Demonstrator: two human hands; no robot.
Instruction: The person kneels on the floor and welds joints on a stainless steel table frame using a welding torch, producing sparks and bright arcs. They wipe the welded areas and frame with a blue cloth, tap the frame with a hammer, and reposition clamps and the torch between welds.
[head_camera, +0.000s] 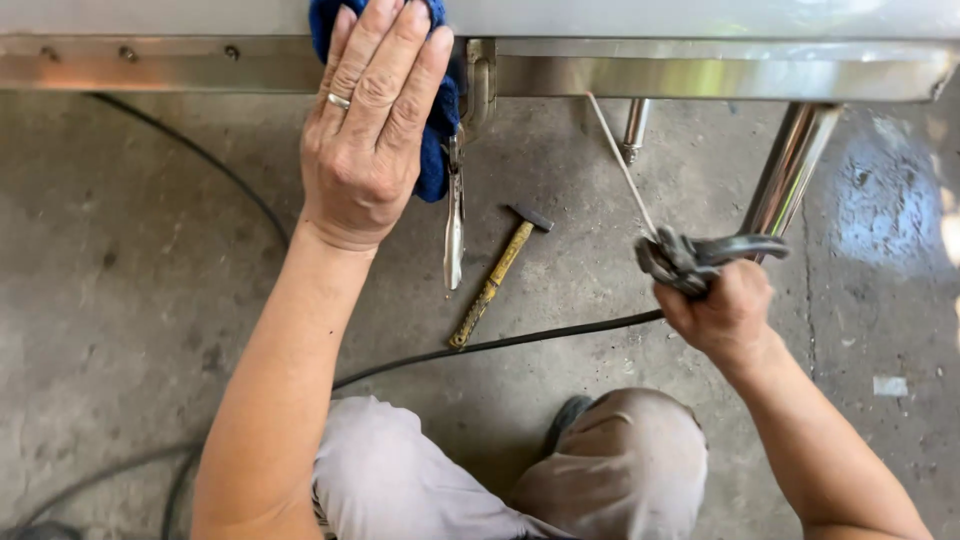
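Pliers (690, 258) sit clenched in my right hand (722, 312), gripping a thin rod (622, 165); my left hand (368, 125) lies flat on the blue cloth (436, 130) at the steel edge (700, 75). Sideways pull could slip the rod.

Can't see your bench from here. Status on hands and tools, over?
Left hand flat on blue cloth against steel edge. Right hand grips electrode holder, rod up. Locking pliers clamped nearby; hammer on floor.
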